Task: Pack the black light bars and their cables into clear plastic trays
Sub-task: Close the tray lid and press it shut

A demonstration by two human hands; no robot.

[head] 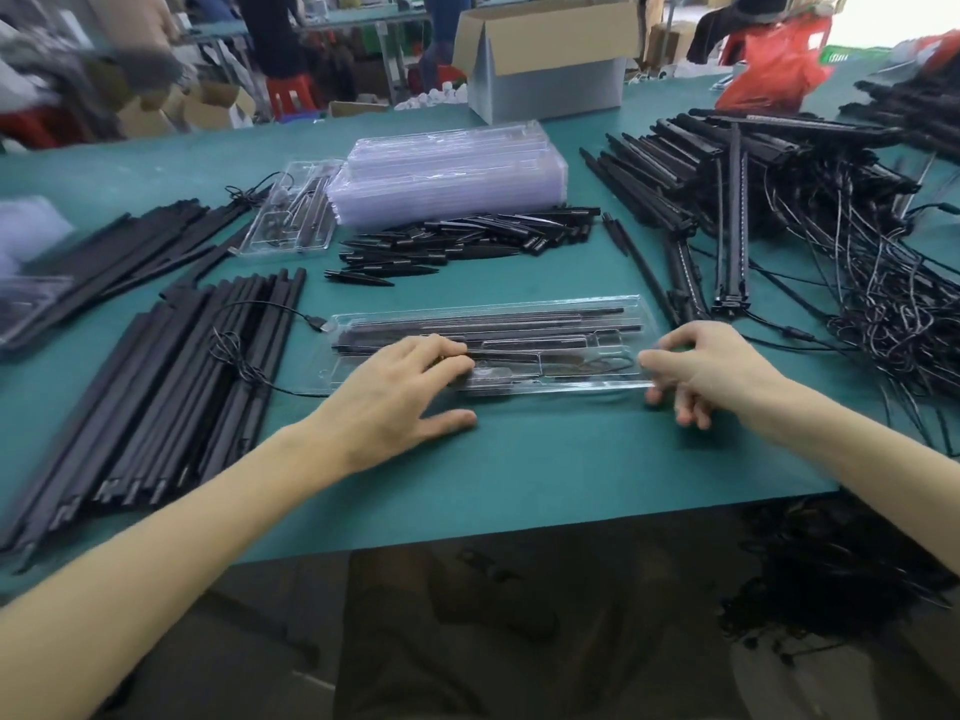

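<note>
A clear tray [519,324] is lying lengthwise at the middle of the green worktop [519,459], holding black light bars [467,317] in its long slots and a coiled cable [605,363] in a right-hand compartment. The left hand [395,392] is resting on the tray's left part, fingers [441,356] straight and flat on the plastic, thumb lying on the worktop. The right hand [711,366] is touching the tray's right end with its fingers curled; blur is hiding whether it is gripping. A pile of loose bars [182,381] is lying to the left, and a USB cable [291,311] is trailing across it. Behind the tray are small black end pieces [457,241], then stacked empty trays [452,174]. Cabled bars [779,200] are heaped to the right.
</note>
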